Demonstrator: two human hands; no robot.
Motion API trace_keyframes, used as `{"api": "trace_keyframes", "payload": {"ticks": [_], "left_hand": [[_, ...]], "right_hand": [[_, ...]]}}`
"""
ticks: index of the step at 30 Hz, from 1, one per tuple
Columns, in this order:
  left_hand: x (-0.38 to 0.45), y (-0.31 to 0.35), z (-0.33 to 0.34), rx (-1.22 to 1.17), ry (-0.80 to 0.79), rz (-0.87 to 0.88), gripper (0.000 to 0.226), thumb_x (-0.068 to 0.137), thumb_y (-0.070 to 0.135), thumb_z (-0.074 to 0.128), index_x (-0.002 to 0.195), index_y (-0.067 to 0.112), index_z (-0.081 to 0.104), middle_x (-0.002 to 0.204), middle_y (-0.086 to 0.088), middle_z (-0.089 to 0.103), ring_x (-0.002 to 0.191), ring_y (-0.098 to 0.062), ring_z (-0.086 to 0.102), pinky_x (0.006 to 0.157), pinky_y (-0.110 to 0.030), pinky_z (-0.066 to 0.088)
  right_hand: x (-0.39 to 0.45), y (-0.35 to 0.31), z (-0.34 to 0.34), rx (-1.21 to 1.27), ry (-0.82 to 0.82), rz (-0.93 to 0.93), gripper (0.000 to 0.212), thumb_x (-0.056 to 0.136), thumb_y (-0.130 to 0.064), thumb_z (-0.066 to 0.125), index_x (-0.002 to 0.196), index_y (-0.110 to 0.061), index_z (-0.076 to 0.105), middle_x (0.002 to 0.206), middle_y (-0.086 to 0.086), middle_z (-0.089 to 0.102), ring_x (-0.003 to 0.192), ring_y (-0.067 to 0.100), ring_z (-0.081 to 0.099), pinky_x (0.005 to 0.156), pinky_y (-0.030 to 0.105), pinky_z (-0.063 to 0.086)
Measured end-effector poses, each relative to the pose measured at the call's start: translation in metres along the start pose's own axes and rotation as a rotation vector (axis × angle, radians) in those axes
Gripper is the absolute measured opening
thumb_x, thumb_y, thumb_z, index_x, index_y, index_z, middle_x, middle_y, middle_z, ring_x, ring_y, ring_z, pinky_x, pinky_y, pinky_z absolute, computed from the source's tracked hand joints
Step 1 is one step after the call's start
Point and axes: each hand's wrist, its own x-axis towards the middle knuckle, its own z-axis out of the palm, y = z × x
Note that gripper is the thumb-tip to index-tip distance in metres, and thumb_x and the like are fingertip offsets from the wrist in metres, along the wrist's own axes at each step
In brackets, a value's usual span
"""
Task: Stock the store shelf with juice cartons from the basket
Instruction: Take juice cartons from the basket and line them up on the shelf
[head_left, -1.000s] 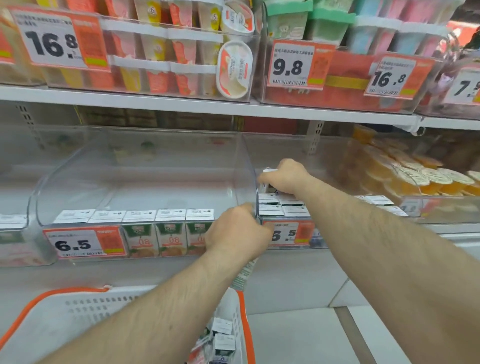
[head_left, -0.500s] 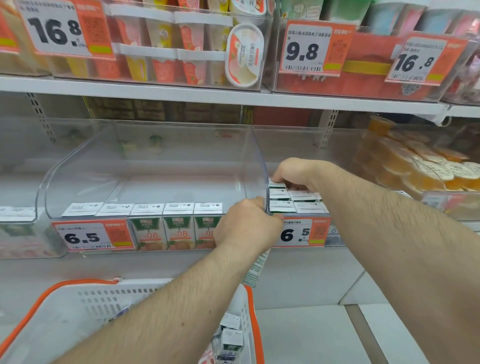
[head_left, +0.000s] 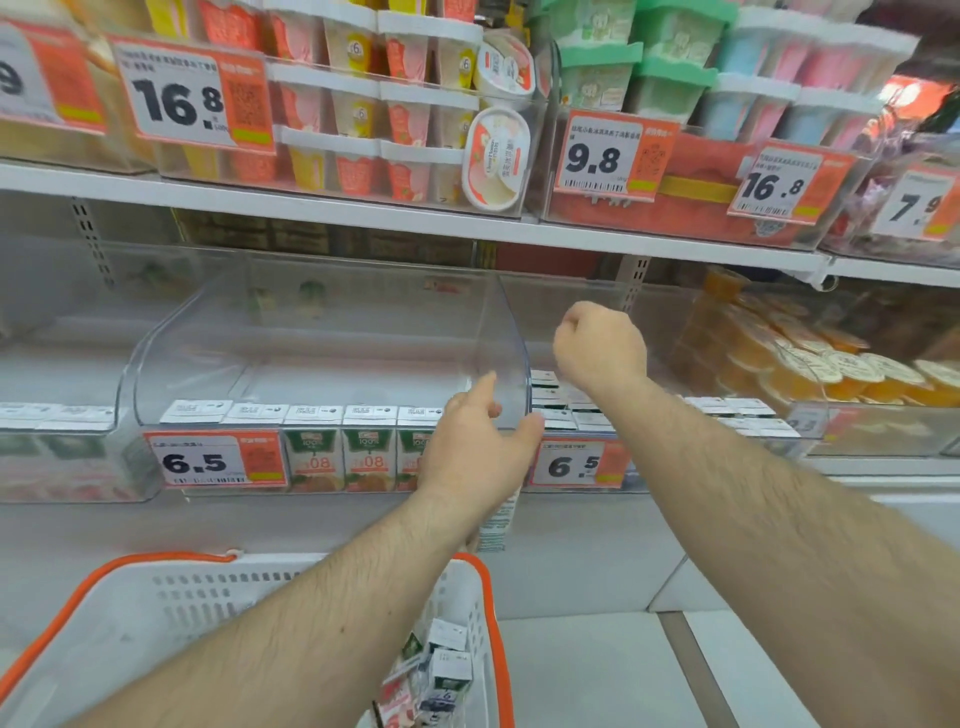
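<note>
Lifted clear of the cartons (head_left: 558, 410), right hand (head_left: 597, 348) is fisted, empty; left hand (head_left: 480, 447) loosens, carton (head_left: 496, 525) beneath. Placement next; needs shelving

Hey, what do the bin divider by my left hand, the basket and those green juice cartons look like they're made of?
Bin divider: clear, glossy rigid plastic, probably acrylic; the shelf shows through it. Basket: white moulded plastic with slotted walls and an orange rim of unclear material. Juice cartons: printed paperboard, it seems, with sharp folded edges and flat white tops.
</note>
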Motion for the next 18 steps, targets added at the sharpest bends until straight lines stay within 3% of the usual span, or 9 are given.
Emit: {"api": "trace_keyframes", "payload": {"ticks": [2,5,7,9,11,13,15,18], "left_hand": [[-0.005,-0.002,-0.012,-0.177,0.029,-0.018,0.053,0.092,0.042,0.06,0.141,0.023,0.048,0.109,0.007,0.063,0.107,-0.014,0.058,0.094,-0.029,0.043],[-0.012,-0.006,-0.03,-0.494,0.0,-0.167,0.032,0.094,0.039,0.059,0.12,0.019,0.061,0.097,0.0,0.067,0.095,-0.022,0.065,0.091,-0.04,0.052],[-0.019,-0.004,-0.045,-0.739,-0.056,-0.289,0.023,0.098,0.039,0.053,0.105,0.018,0.06,0.088,-0.002,0.061,0.077,-0.024,0.06,0.073,-0.035,0.05],[-0.024,-0.005,-0.059,-0.845,-0.088,-0.405,0.031,0.1,0.046,0.047,0.097,0.016,0.057,0.083,-0.007,0.052,0.068,-0.021,0.051,0.066,-0.031,0.04],[-0.029,-0.007,-0.074,-0.922,-0.115,-0.511,0.039,0.101,0.051,0.042,0.098,0.015,0.056,0.078,-0.007,0.057,0.064,-0.021,0.055,0.062,-0.027,0.041],[-0.035,-0.008,-0.086,-1.029,-0.17,-0.588,0.042,0.101,0.05,0.038,0.106,0.012,0.056,0.084,-0.008,0.066,0.073,-0.025,0.065,0.065,-0.03,0.047],[-0.041,-0.011,-0.098,-1.067,-0.223,-0.594,0.045,0.101,0.047,0.038,0.111,0.006,0.056,0.088,-0.014,0.069,0.084,-0.029,0.068,0.074,-0.036,0.049],[-0.048,-0.03,-0.113,-0.958,-0.197,-0.509,0.037,0.099,0.044,0.043,0.105,0.009,0.055,0.08,-0.013,0.066,0.071,-0.027,0.064,0.07,-0.036,0.048]], "right_hand": [[-0.026,-0.013,-0.015,0.221,0.168,-0.039,0.025,0.09,-0.017,0.045,0.091,-0.013,0.07,0.089,0.003,0.069,0.085,0.027,0.058,0.073,0.033,0.047],[-0.07,-0.039,-0.03,0.453,0.163,-0.085,0.022,0.085,-0.013,0.051,0.07,-0.015,0.066,0.07,-0.004,0.065,0.074,0.018,0.059,0.066,0.027,0.045],[-0.099,-0.056,-0.036,0.603,0.018,-0.028,0.019,0.077,-0.015,0.055,0.061,-0.012,0.065,0.063,-0.001,0.065,0.067,0.017,0.058,0.063,0.029,0.045],[-0.124,-0.07,-0.042,0.776,-0.218,0.053,0.014,0.063,-0.024,0.056,0.061,-0.013,0.064,0.057,-0.003,0.061,0.057,0.015,0.053,0.054,0.027,0.041],[-0.145,-0.08,-0.045,0.79,-0.513,0.084,0.025,0.058,-0.028,0.057,0.077,-0.013,0.064,0.062,-0.007,0.059,0.059,0.012,0.052,0.055,0.024,0.039],[-0.159,-0.088,-0.041,0.729,-0.718,0.076,0.036,0.064,-0.024,0.071,0.096,-0.011,0.06,0.071,-0.001,0.062,0.059,0.014,0.058,0.056,0.024,0.041],[-0.165,-0.093,-0.034,0.724,-0.722,0.086,0.032,0.069,-0.014,0.077,0.096,-0.011,0.061,0.074,0.004,0.065,0.059,0.016,0.061,0.056,0.024,0.043],[-0.167,-0.092,-0.024,0.916,-0.681,0.186,0.011,0.082,0.002,0.061,0.086,-0.008,0.063,0.069,0.004,0.066,0.055,0.015,0.061,0.054,0.024,0.043]]}}
